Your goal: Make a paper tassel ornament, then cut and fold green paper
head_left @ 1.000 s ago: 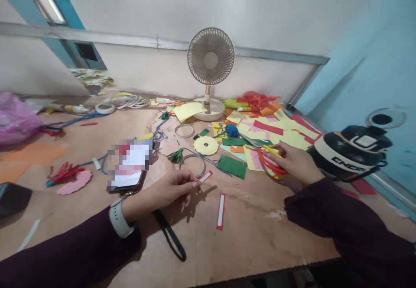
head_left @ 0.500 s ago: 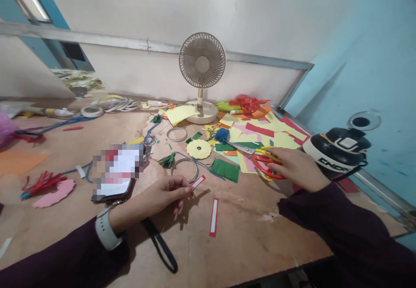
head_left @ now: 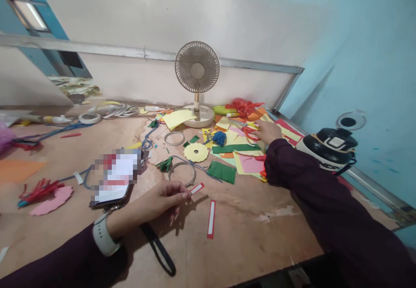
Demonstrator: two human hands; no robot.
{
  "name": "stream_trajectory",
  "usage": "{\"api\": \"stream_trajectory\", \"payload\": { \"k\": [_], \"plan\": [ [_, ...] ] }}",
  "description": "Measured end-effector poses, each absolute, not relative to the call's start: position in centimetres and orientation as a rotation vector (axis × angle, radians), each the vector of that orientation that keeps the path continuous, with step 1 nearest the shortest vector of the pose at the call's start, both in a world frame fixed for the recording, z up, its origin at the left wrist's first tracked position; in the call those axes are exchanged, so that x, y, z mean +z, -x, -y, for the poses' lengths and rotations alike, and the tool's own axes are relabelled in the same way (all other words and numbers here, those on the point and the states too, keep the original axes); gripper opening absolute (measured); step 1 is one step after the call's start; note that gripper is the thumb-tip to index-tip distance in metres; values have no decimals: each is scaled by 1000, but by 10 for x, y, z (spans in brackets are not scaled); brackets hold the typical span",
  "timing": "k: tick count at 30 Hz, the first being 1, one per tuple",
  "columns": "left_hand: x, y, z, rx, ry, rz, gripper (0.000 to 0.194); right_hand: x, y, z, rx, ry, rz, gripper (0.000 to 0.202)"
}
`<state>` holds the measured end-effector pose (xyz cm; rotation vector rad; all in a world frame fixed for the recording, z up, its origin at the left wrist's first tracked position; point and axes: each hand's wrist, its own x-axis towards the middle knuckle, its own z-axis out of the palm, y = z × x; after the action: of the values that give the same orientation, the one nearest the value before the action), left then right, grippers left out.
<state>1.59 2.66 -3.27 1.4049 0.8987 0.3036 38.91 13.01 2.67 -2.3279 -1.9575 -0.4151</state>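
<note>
My left hand (head_left: pixel 170 197) pinches a short red strip with a white strip along its middle (head_left: pixel 196 189), above the near part of the table. A matching red-and-white strip (head_left: pixel 211 219) lies on the wood to its right. Reaching over the coloured papers, my right hand (head_left: pixel 269 132) has its fingers at the red and yellow handles of a pair of scissors (head_left: pixel 249 132), blades pointing left. The fingertips are partly hidden. Close by are a blue yarn bundle (head_left: pixel 219 138), a green paper strip (head_left: pixel 240 148) and a fringed green paper (head_left: pixel 222 172).
A small fan (head_left: pixel 197 69) stands at the back. A black-and-white bottle (head_left: pixel 328 149) is at the right, a phone (head_left: pixel 118 175) at the left. Wire rings (head_left: pixel 182 174), a scalloped yellow disc (head_left: pixel 196 153) and a pink scalloped piece (head_left: pixel 53 201) lie about. A red object (head_left: pixel 262 173) is partly behind my sleeve.
My right hand has moved away from me and left with the scissors, from near the bottle to the back papers. My left hand still pinches its strip. The view has shifted slightly.
</note>
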Motion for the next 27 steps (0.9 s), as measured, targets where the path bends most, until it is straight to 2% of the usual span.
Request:
{"api": "stream_trajectory", "payload": {
  "k": [6, 11, 18, 22, 24, 27],
  "plan": [
    [-32, -16, -25, 351, -1430, -887, 45, 24, -399, -121, -345, 2459, 1886, 39],
    [-37, -15, -26, 376, -1454, -848, 39, 19, -411, -88, -129, 2655, 1938, 39],
    [-22, -17, -16, 379, -1571, -946, 34, 12, -405, -75, 50, 2628, 2023, 43],
    [-15, -16, -13, 378, -1778, -1012, 34, 14, -409, -69, 63, 2632, 1990, 45],
    [-15, -15, -13, 352, -1875, -1037, 34, 15, -408, -63, 37, 2647, 1943, 54],
    [-17, -13, -14, 360, -2027, -1067, 33, 20, -397, -53, -123, 2689, 1861, 60]
  ]
}}
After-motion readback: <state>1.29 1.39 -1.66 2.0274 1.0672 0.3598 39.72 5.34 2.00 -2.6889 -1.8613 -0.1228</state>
